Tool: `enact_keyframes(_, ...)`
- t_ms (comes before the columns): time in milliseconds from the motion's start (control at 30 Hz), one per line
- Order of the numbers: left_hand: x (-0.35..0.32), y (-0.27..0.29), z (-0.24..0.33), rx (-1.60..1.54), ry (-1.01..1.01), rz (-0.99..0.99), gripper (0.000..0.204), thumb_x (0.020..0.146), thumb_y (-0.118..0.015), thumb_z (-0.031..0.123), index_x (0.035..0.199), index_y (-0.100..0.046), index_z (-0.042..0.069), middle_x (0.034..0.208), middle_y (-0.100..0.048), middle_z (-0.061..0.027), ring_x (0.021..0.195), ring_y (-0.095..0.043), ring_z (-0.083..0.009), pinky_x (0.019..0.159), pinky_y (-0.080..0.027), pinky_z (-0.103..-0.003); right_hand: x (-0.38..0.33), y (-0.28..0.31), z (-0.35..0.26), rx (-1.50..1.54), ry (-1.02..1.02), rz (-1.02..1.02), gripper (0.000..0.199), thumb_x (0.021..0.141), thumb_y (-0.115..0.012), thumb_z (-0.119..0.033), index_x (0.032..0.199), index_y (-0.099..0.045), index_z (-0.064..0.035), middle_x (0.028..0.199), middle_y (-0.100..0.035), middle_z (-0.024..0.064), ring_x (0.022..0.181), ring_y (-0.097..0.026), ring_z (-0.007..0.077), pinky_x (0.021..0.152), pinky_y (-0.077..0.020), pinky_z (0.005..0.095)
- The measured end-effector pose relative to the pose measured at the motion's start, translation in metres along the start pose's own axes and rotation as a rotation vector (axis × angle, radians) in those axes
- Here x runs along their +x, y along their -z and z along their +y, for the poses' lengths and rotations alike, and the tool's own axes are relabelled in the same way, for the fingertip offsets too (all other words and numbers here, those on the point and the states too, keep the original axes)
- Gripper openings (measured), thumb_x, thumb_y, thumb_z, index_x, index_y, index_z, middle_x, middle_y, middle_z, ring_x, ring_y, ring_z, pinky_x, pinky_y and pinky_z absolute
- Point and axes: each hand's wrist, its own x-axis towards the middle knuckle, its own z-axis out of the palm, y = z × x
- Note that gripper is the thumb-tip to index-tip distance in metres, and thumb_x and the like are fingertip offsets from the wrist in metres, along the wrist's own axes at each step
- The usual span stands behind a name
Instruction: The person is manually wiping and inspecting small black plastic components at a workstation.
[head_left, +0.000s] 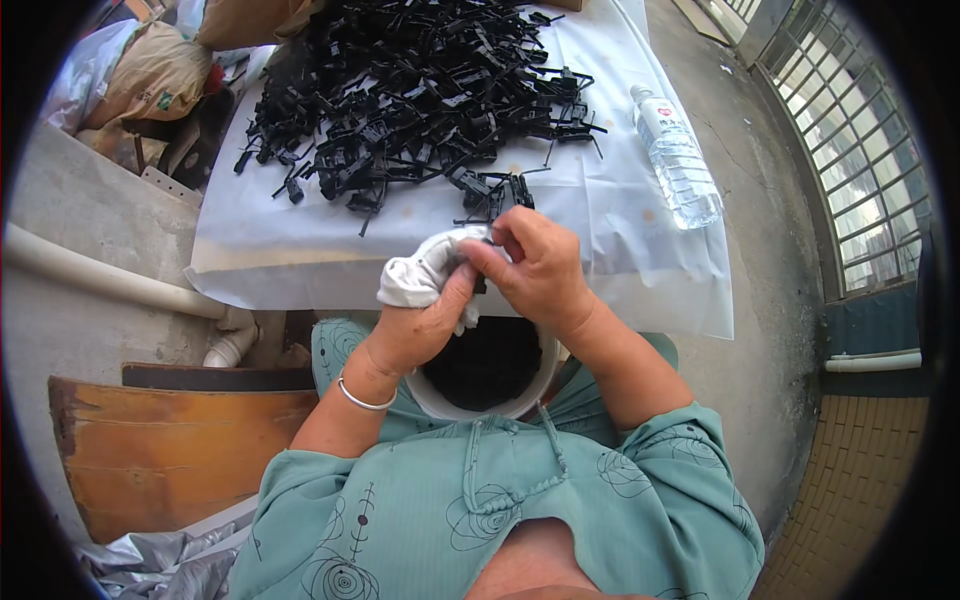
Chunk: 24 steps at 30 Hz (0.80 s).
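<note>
My left hand (425, 325) is closed, with a white cloth glove (420, 275) bunched over its fingers. Between my two hands a small black plastic part (481, 285) shows in part, mostly hidden by fingers. My right hand (540, 262) meets the left one, its thumb and forefinger pinched at the same part. Just beyond the fingertips, several black plastic parts (492, 190) lie at the near edge of a big heap (400, 90) of such parts. Below my hands, between my knees, a white bucket (548, 375) holds a dark mass of black pieces.
A table under white plastic sheeting (300, 250) carries the heap. On its right side lies a clear water bottle (675, 155). Stuffed bags (155, 75) stand at the far left, above a white pipe (110, 270). A curved wooden board (170, 440) leans at the lower left. Barred grating (850, 130) lines the right.
</note>
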Motion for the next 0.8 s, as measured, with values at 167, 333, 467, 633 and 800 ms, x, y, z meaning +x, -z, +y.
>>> enact_keyframes(167, 0.001, 0.003, -0.002, 0.083, -0.115, 0.01, 0.028, 0.086, -0.053, 0.005, 0.113, -0.05, -0.001, 0.088, -0.058, -0.0019, 0.068, -0.051, -0.0047, 0.057, -0.044, -0.019, 0.005, 0.007, -0.005, 0.174, -0.234, -0.189, 0.027, 0.082, -0.065, -0.022, 0.071, -0.051, -0.0015, 0.056, -0.044, 0.0019, 0.051, -0.039, 0.0107, 0.047, -0.0352, 0.0258)
enact_keyframes(333, 0.002, 0.004, 0.0, 0.192, 0.022, 0.145, 0.027, 0.083, -0.055, 0.003, 0.108, -0.053, -0.005, 0.089, -0.06, -0.0072, 0.073, -0.055, -0.0072, 0.062, -0.046, -0.021, 0.0, 0.005, 0.005, 0.263, -0.102, -0.409, 0.02, 0.09, -0.05, -0.014, 0.076, -0.053, -0.0001, 0.06, -0.048, 0.0045, 0.056, -0.044, 0.0139, 0.054, -0.0395, 0.0285)
enact_keyframes(467, 0.002, -0.003, -0.004, 0.337, -0.278, 0.167, 0.027, 0.081, -0.055, 0.002, 0.107, -0.054, -0.006, 0.089, -0.061, -0.0106, 0.075, -0.058, -0.014, 0.067, -0.048, -0.026, -0.001, 0.0, 0.004, 0.27, -0.254, -0.449, 0.02, 0.091, -0.05, -0.014, 0.077, -0.053, 0.0006, 0.063, -0.051, 0.004, 0.058, -0.046, 0.0119, 0.056, -0.0405, 0.0283)
enact_keyframes(633, 0.003, 0.0, -0.002, 0.668, -0.428, 0.171, 0.026, 0.081, -0.055, 0.001, 0.106, -0.054, -0.007, 0.089, -0.062, -0.0134, 0.076, -0.061, -0.0205, 0.07, -0.049, -0.029, -0.019, -0.024, 0.009, 0.335, -0.395, -0.278, 0.021, 0.091, -0.049, -0.013, 0.076, -0.053, 0.0008, 0.064, -0.051, 0.0012, 0.061, -0.045, 0.0073, 0.055, -0.0402, 0.0269)
enact_keyframes(800, -0.006, -0.001, -0.012, 0.476, -0.359, 0.184, 0.029, 0.083, -0.056, 0.003, 0.11, -0.05, -0.005, 0.092, -0.059, -0.0122, 0.079, -0.058, -0.0198, 0.072, -0.048, -0.029, -0.012, -0.016, 0.008, 0.385, -0.372, -0.348, 0.022, 0.092, -0.048, -0.015, 0.076, -0.053, 0.0006, 0.063, -0.048, 0.0004, 0.06, -0.042, 0.0075, 0.055, -0.0391, 0.0257)
